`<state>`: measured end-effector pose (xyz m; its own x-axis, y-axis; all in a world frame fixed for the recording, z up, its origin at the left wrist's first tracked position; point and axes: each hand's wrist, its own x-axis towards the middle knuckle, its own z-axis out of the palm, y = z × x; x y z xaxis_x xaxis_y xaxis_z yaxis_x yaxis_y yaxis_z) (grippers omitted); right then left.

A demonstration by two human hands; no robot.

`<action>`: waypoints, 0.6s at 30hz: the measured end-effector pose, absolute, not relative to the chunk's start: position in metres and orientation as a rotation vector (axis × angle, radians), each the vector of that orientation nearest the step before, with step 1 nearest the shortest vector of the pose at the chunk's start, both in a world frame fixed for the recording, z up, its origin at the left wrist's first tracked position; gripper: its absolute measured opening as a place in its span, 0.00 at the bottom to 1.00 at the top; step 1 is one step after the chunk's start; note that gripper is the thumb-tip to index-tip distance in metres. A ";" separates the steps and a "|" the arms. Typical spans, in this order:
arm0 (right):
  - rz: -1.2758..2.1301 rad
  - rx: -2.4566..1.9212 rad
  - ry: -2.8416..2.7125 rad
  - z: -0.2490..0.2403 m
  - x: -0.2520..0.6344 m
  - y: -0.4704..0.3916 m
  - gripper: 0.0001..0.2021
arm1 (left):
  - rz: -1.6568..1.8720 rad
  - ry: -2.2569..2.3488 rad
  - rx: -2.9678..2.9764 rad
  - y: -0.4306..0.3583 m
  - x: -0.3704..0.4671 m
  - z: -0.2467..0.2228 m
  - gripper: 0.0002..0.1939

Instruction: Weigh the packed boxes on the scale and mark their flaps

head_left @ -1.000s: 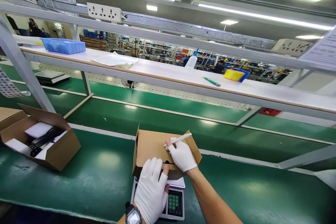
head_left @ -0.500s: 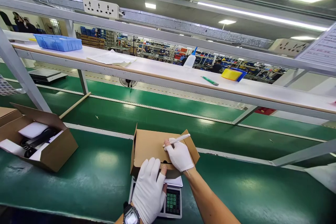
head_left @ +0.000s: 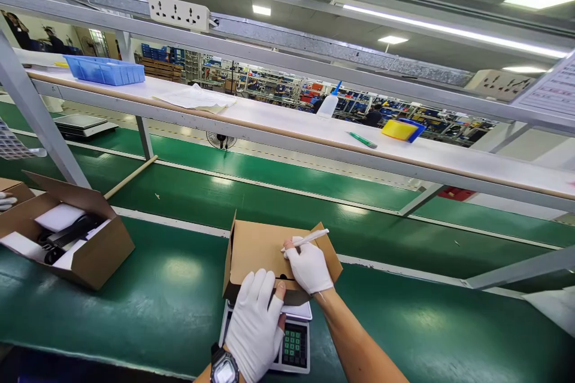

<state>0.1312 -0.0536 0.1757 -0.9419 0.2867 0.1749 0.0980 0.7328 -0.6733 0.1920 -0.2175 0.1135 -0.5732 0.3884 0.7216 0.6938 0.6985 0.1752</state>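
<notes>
On the near green belt [head_left: 135,305], a closed cardboard box [head_left: 260,251] sits atop a scale [head_left: 294,344]. Left hand [head_left: 256,326], gloved, lies flat and open on the box's near edge. Right hand [head_left: 309,268] pinches a white pen [head_left: 308,239], tip on the lid. Open box [head_left: 67,239] far left.

we count two brown cardboard boxes: a closed one near centre [head_left: 265,251] and an open one at left [head_left: 67,236]. two white-gloved hands, left [head_left: 254,329] and right [head_left: 309,268], one white pen [head_left: 308,239], two flat weighing scales, near [head_left: 294,344] and far left [head_left: 83,124], one blue plastic tray [head_left: 105,70], one green marker [head_left: 363,140].
</notes>
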 end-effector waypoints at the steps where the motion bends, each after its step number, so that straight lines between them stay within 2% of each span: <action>1: 1.029 -0.310 -2.659 0.176 0.132 -0.054 0.21 | -0.589 -2.235 -0.822 -0.217 0.192 0.113 0.22; 8: 1.120 -0.318 -2.612 0.171 0.130 -0.051 0.20 | -0.587 -2.239 -0.815 -0.218 0.191 0.115 0.22; 14: 1.666 -0.434 -2.120 0.186 0.143 -0.037 0.24 | -0.569 -2.208 -0.818 -0.219 0.190 0.107 0.23; 18: 1.574 -0.463 -1.841 0.204 0.162 -0.010 0.29 | -0.485 -2.119 -0.900 -0.222 0.174 0.116 0.24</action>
<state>0.1624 -0.0099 0.2043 -0.7174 0.6489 0.2535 -0.1494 0.2121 -0.9658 0.1741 -0.2215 0.1165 -0.4553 0.4408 0.7736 0.7335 0.6782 0.0452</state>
